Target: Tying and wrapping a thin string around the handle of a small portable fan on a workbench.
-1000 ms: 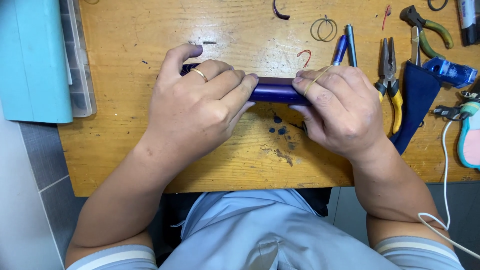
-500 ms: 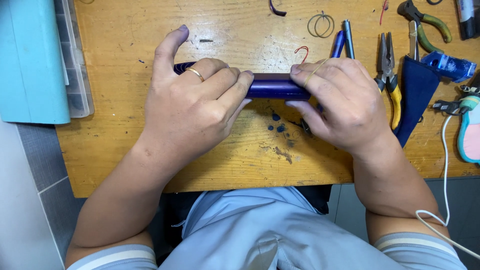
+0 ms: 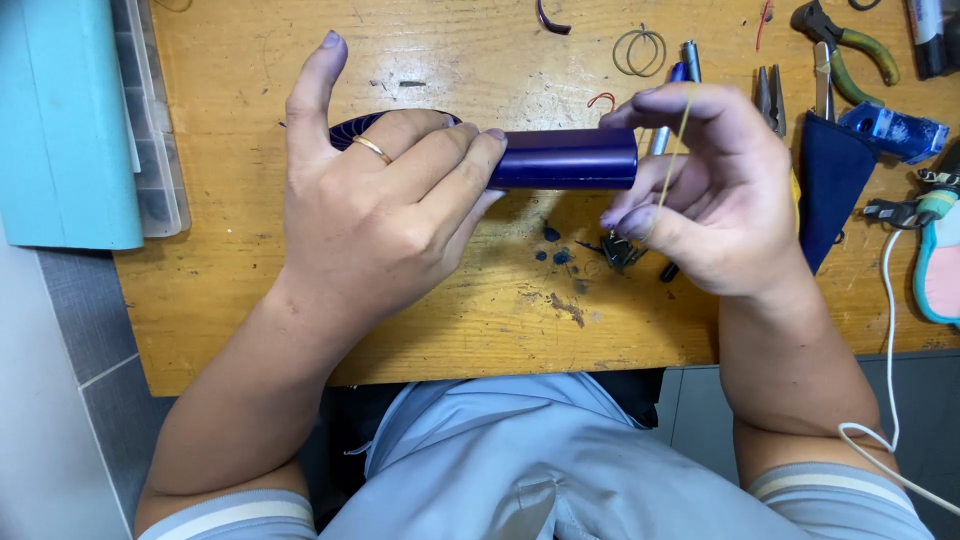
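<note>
Right hand (image 3: 715, 200) has left the purple roll (image 3: 565, 158), now stretching a rubber band (image 3: 678, 130); left hand (image 3: 385, 215) stays clamped on it

Worktop (image 3: 300, 330): rolled tube (image 3: 565, 158) at centre, lying crosswise, held at its left end by the left hand (image 3: 375, 215); right hand (image 3: 705, 195) just right of the tube's free end, a rubber band (image 3: 678, 130) stretched across its fingers (image 3: 640, 215). Storage box (image 3: 75, 120) at the far left edge. Wire rings (image 3: 640, 50) behind the tube. Pens (image 3: 685, 65) behind the right hand. Pliers (image 3: 845, 40) at the rear right; folded pouch (image 3: 830, 175) right of the right hand. Small scraps (image 3: 555, 250) in front of the tube.
</note>
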